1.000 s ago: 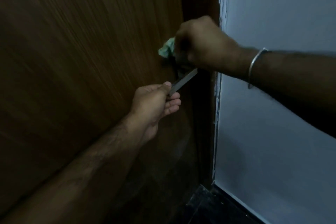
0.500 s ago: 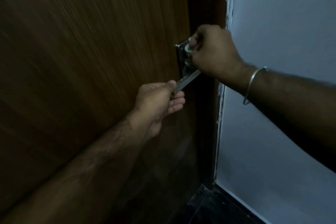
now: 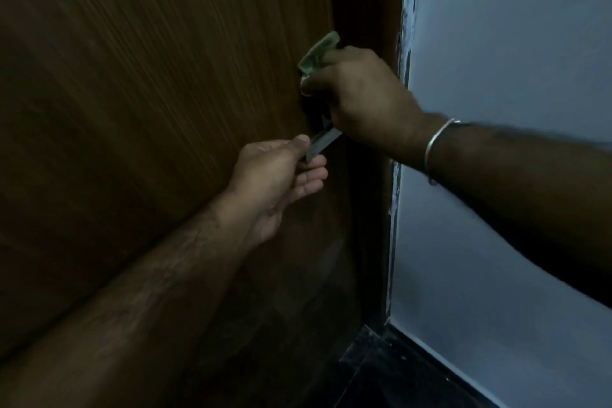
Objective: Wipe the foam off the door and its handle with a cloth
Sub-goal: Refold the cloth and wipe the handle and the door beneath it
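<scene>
Door [image 3: 165, 93], brown wood, one, filling the left of the head view; foam not discernible in the dim light. Handle [image 3: 323, 140], metal lever, one, at the door's right edge. Cloth [image 3: 318, 51], green, one, bunched. Hands, two: left hand [image 3: 281, 175] pinches the lever's free end between thumb and fingers; right hand [image 3: 361, 96] grips the cloth, pressed against the handle plate above the lever. Bangle [image 3: 437, 139], one, on the right wrist. Step judged: wiping the handle area. Next calls for rubbing along the lever while the left steadies it.
</scene>
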